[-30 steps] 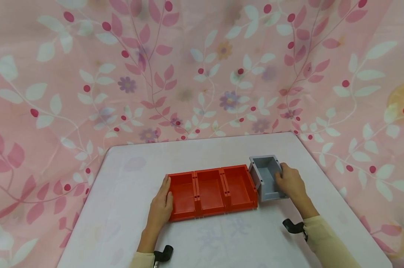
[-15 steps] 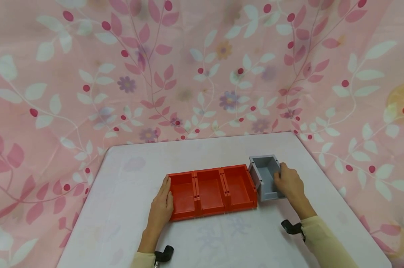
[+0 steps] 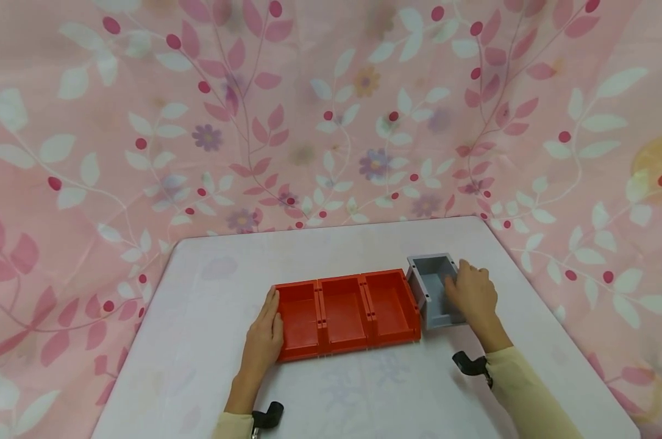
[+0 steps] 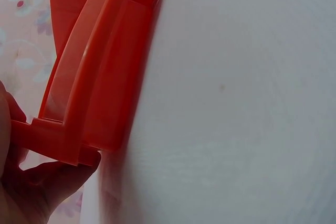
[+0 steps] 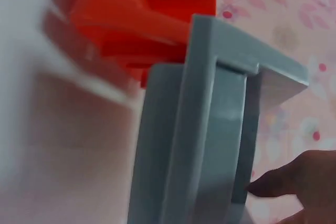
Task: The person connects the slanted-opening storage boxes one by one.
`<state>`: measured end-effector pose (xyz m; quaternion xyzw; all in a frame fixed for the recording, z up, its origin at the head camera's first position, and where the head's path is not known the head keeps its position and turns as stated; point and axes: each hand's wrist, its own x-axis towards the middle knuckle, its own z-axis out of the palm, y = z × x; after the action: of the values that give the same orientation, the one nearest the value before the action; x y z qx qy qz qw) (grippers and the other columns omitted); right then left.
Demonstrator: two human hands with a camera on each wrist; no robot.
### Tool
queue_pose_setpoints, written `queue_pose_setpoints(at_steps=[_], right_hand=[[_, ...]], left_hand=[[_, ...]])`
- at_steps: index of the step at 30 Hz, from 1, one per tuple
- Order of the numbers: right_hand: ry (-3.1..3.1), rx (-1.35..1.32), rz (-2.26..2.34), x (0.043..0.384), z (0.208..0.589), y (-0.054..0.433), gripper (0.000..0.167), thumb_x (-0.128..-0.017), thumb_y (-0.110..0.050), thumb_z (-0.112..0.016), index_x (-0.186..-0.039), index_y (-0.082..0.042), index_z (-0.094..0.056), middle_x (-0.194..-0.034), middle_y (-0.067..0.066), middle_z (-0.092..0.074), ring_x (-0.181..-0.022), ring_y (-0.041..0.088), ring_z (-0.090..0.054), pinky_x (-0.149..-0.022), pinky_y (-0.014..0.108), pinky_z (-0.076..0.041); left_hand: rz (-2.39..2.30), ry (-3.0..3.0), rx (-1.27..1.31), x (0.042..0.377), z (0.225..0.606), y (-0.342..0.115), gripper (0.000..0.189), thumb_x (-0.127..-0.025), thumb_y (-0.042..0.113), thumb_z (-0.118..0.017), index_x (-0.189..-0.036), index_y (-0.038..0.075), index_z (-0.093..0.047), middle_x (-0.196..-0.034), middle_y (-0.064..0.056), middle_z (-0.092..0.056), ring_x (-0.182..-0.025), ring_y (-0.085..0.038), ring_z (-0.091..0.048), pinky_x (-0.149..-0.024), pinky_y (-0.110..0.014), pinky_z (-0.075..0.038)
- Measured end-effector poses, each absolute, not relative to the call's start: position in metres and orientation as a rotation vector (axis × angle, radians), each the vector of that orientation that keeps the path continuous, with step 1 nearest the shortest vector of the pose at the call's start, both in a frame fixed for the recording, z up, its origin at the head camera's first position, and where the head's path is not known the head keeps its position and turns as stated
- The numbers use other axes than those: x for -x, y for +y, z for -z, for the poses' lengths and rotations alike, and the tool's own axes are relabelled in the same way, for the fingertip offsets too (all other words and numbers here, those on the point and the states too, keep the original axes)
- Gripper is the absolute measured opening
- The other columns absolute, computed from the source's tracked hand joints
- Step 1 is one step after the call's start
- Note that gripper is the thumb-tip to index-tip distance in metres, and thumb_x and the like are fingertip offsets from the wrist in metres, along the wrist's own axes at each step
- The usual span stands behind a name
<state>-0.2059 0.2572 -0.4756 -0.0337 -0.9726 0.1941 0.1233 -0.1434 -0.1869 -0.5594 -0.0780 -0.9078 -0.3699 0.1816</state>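
Three red plastic storage bins (image 3: 346,311) stand joined side by side in a row on the table. My left hand (image 3: 262,344) holds the left end of the row; in the left wrist view its thumb and fingers (image 4: 63,182) lie on either side of the end bin's wall (image 4: 110,77). Against the row's right end stands a grey storage bin (image 3: 437,289), slightly askew to the red ones. My right hand (image 3: 475,296) grips the grey bin's right wall, thumb inside it. The fingers beyond that wall are partly hidden.
The white-covered table (image 3: 210,378) extends around the bins, its far edge behind them. A pink floral cloth (image 3: 320,122) hangs behind and at both sides. Each wrist carries a small black device (image 3: 267,416).
My right hand has shifted slightly left over the grey bin's wall, and its wrist has swung inward. The bins and my left hand have hardly moved.
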Motion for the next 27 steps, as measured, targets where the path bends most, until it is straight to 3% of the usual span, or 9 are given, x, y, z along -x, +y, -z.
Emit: queue_pose_setpoints(at_steps=[4,9,14,19,27], right_hand=[[-2.783,-0.056,-0.596,0.217,0.469,0.237,0.072,-0.099,-0.029,-0.062,-0.152,0.014,-0.036,-0.154,0.04,-0.034,-0.132,0.06,-0.037,-0.106,0.075,-0.034],[-2.829,-0.237,-0.663,0.23,0.474,0.216,0.083,-0.101,-0.041,-0.06,-0.159,0.008,-0.027,-0.162,0.037,-0.023,-0.145,0.058,-0.024,-0.115,0.073,-0.019],[-2.908,-0.309,-0.704,0.235,0.478,0.207,0.08,-0.102,-0.046,-0.058,-0.157,0.008,-0.035,-0.164,0.035,-0.021,-0.149,0.057,-0.013,-0.118,0.072,-0.003],[-2.928,-0.29,-0.696,0.238,0.476,0.202,0.076,-0.101,-0.046,-0.059,-0.152,0.009,-0.042,-0.161,0.035,-0.028,-0.148,0.057,-0.015,-0.118,0.072,-0.004],[-2.961,-0.224,-0.638,0.237,0.481,0.193,0.078,-0.101,-0.043,-0.062,-0.153,0.009,-0.037,-0.16,0.035,-0.025,-0.148,0.057,-0.012,-0.117,0.073,-0.014]], left_hand=[[1.029,-2.556,0.222,0.144,0.56,-0.187,0.057,-0.104,0.0,-0.055,-0.158,-0.001,-0.04,-0.166,-0.01,-0.034,-0.148,-0.029,-0.037,-0.112,-0.05,-0.038],[1.032,-2.557,0.218,0.144,0.561,-0.188,0.057,-0.104,0.0,-0.055,-0.159,-0.001,-0.039,-0.166,-0.01,-0.034,-0.148,-0.03,-0.037,-0.111,-0.05,-0.038],[1.027,-2.55,0.234,0.145,0.561,-0.187,0.057,-0.104,0.0,-0.054,-0.159,-0.001,-0.038,-0.166,-0.011,-0.033,-0.148,-0.031,-0.038,-0.111,-0.052,-0.038],[1.016,-2.534,0.227,0.145,0.56,-0.188,0.057,-0.103,-0.001,-0.054,-0.158,-0.002,-0.039,-0.166,-0.011,-0.035,-0.147,-0.031,-0.038,-0.111,-0.052,-0.039],[1.017,-2.533,0.238,0.144,0.562,-0.186,0.057,-0.104,0.0,-0.054,-0.159,0.0,-0.038,-0.165,-0.011,-0.036,-0.147,-0.03,-0.039,-0.11,-0.051,-0.039]])
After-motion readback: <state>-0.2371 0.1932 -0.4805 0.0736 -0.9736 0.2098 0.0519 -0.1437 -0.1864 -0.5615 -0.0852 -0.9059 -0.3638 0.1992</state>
